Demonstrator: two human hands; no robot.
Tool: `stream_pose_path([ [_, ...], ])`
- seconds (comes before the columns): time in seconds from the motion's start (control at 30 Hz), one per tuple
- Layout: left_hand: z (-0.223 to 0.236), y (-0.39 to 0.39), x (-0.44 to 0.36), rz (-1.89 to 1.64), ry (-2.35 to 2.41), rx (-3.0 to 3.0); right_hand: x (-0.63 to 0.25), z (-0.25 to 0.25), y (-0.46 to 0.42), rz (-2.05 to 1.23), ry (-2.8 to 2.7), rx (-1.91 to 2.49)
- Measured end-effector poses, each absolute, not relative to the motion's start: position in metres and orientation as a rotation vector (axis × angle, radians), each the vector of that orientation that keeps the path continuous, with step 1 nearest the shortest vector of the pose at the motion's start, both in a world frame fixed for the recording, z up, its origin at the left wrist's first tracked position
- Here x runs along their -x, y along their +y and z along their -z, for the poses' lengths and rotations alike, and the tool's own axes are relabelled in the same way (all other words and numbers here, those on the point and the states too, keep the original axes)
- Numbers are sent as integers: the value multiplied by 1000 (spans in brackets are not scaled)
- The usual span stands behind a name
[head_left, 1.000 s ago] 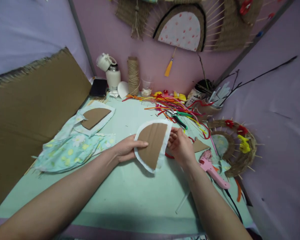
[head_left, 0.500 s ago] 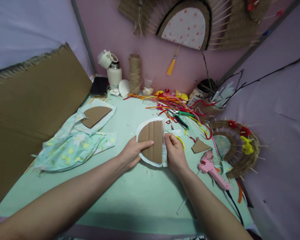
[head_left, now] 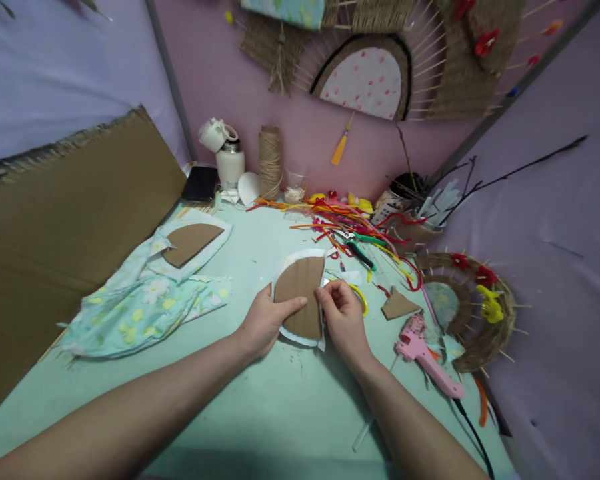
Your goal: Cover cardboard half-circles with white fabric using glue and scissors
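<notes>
A half-round piece of cardboard (head_left: 300,287) with pale fabric showing around its rim is held up over the middle of the table. My left hand (head_left: 265,320) grips its curved left side, thumb lying across the cardboard and the other fingers behind. At the straight right edge, my right hand (head_left: 343,313) pinches the fabric border between thumb and fingers. Scissors with a yellow handle (head_left: 361,299) lie partly hidden behind my right hand. On the left, a second cardboard half-round (head_left: 195,241) rests on floral fabric (head_left: 140,303).
A pink glue gun (head_left: 425,357) and a cardboard scrap (head_left: 399,304) lie at the right, near a decorated twine arch (head_left: 490,333). Behind are pliers (head_left: 361,255), coloured pipe cleaners (head_left: 330,217), a twine spool (head_left: 270,163) and a white bottle (head_left: 230,163). A large cardboard panel (head_left: 80,233) stands left.
My right thumb and fingers have drawn in over the straight edge, and the fabric strip there now shows narrower. The whole view has shifted slightly. My left hand keeps its grip.
</notes>
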State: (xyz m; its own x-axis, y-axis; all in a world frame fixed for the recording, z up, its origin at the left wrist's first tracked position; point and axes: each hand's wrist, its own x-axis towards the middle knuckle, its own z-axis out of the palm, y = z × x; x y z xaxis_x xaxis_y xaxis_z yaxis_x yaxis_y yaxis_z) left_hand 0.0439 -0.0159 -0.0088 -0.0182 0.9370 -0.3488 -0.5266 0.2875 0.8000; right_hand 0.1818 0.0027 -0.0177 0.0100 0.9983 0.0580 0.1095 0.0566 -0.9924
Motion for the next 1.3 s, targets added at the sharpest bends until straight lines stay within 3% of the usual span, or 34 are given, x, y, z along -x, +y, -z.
stream_pose_path([
  [0.43,7,-15,-42,-1300,867,-460,-185,21,2,-1010,-1357,1266],
  [1.3,15,-13,-42,-1283,939,-485,-182,15,-10,197,-2218,1243],
])
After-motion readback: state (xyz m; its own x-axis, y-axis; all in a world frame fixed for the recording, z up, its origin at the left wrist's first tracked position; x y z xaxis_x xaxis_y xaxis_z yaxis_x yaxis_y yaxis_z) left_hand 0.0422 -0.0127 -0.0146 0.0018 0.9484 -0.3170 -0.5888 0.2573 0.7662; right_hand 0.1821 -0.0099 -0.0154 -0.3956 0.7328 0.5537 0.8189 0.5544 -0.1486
